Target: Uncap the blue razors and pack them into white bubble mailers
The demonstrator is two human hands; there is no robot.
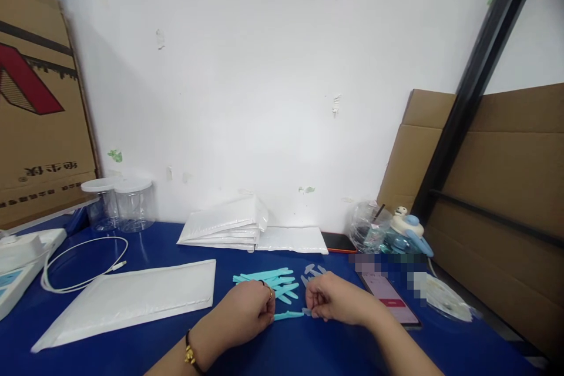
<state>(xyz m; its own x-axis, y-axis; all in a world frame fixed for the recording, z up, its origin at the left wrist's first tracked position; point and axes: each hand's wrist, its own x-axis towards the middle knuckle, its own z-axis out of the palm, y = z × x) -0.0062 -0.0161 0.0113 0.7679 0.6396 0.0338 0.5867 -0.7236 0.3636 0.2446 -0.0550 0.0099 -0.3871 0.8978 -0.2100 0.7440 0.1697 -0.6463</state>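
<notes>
My left hand (249,312) is closed, its fingers pinching one end of a slim turquoise plastic stick (288,315), shaped like an eyebrow razor. The stick points right, toward my right hand (332,298). That hand is closed too, fingertips on a small translucent plastic cap (307,311) at the stick's right end. Whether cap and stick are joined or only touching, I cannot tell. Behind my left hand lies a loose pile of several similar turquoise sticks (282,282). More translucent caps (312,270) lie just behind my right fingers, partly hidden by them.
White padded mailers are stacked (224,223) against the wall; another padded mailer (145,294) lies at left. A phone (388,294) is beside my right forearm, a dark phone (338,242) behind. Clear lidded jars (134,205), a white cable (83,288) and a power strip (26,270) occupy the left.
</notes>
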